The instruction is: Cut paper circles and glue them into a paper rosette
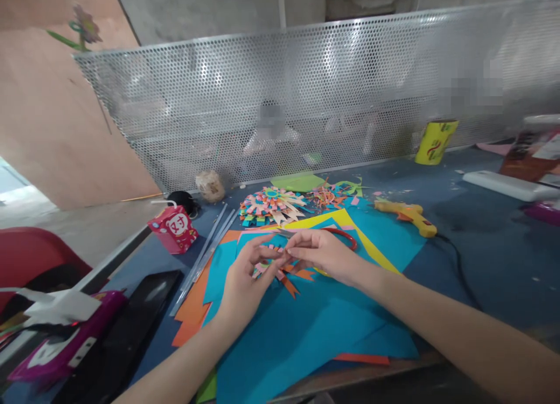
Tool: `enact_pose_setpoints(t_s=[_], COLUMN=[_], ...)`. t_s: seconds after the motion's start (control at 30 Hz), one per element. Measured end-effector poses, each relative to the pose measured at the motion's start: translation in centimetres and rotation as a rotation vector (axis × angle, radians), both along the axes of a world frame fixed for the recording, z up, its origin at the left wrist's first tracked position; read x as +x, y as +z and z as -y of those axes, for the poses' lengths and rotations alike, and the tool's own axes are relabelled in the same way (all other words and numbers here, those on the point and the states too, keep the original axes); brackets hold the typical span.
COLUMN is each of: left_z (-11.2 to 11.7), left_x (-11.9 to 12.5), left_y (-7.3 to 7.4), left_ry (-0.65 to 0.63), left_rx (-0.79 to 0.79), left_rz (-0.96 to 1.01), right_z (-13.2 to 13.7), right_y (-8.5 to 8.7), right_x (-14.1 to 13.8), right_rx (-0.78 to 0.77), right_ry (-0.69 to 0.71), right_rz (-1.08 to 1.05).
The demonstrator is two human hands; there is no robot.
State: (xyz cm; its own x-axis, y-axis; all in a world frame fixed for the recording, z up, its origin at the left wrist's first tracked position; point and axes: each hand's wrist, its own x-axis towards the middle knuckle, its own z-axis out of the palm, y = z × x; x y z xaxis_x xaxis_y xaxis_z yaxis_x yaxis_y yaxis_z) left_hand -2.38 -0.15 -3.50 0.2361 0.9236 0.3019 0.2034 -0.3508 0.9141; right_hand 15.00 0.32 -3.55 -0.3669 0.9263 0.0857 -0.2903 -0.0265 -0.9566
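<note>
My left hand point(249, 270) and my right hand point(324, 253) meet over the blue paper sheets point(301, 334), fingertips pinched together. Whatever lies between the fingertips is too small and covered to make out. Just below and behind the fingers shows a fringed paper rosette point(289, 284) with pink pieces and orange strips; I cannot tell if it is held or lies on the sheets. Scissors with red handles point(345, 236) rest beyond my right hand, partly covered by it. Past both hands sits a bigger multicoloured paper rosette point(271, 206).
Paper scraps point(328, 195) are heaped behind the sheets. A yellow glue gun point(406, 214) with a cord lies at right. Clear glue sticks point(205, 255), a pink drink carton point(175, 229), a black phone point(131, 334) and a purple power strip point(74, 340) are at left. A perforated metal screen point(306, 101) stands behind.
</note>
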Motion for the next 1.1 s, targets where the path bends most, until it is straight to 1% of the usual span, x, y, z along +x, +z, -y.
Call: enact_pose_setpoints(t_s=[0.1, 0.13, 0.2, 0.33, 0.43, 0.53, 0.7, 0.77, 0.83, 0.9, 0.97, 1.1], left_z=[-0.6, -0.9, -1.3, -1.6, -1.7, -2.2, -2.7, -2.6, -2.4, -2.2, -2.0, -1.8], left_x=[0.0, -0.2, -0.5, -0.9, -1.1, -1.4, -2.4, -2.8, -3.1, -3.4, -3.6, -3.7], left_y=[-0.1, -0.1, 0.1, 0.9, 1.5, 2.1, 3.4, 3.8, 3.8, 3.6, 3.2, 2.5], left_ry=[-0.025, -0.025, -0.016, 0.013, 0.064, 0.099, 0.158, 0.173, 0.156, 0.118, 0.085, 0.072], left_rx=[-0.219, -0.264, -0.294, -0.261, -0.208, -0.152, -0.091, -0.105, -0.128, -0.128, -0.093, -0.014], left_rz=[0.129, 0.144, 0.158, 0.207, 0.257, 0.264, 0.280, 0.252, 0.191, 0.125, 0.043, -0.136], right_z=[-0.1, -0.1, -0.1, 0.0, 0.0, -0.1, -0.8, -1.2, -1.5, -1.8, -2.0, -2.0], right_y=[-0.1, -0.1, 0.0, 0.3, 0.5, 0.7, 0.8, 0.7, 0.6, 0.3, 0.0, -0.4], right_x=[0.0, 0.0, 0.0, 0.0, 0.2, 0.4, 1.1, 1.4, 1.6, 1.7, 1.7, 1.7], right_rx=[0.022, 0.031, 0.050, 0.069, 0.055, 0.039, 0.053, 0.062, 0.073, 0.086, 0.108, 0.182], right_ry=[0.006, 0.009, 0.023, 0.026, -0.010, -0.044, -0.123, -0.149, -0.164, -0.171, -0.169, -0.151], right_rz=[0.025, 0.029, 0.032, 0.020, -0.006, -0.016, 0.039, 0.067, 0.096, 0.130, 0.176, 0.290])
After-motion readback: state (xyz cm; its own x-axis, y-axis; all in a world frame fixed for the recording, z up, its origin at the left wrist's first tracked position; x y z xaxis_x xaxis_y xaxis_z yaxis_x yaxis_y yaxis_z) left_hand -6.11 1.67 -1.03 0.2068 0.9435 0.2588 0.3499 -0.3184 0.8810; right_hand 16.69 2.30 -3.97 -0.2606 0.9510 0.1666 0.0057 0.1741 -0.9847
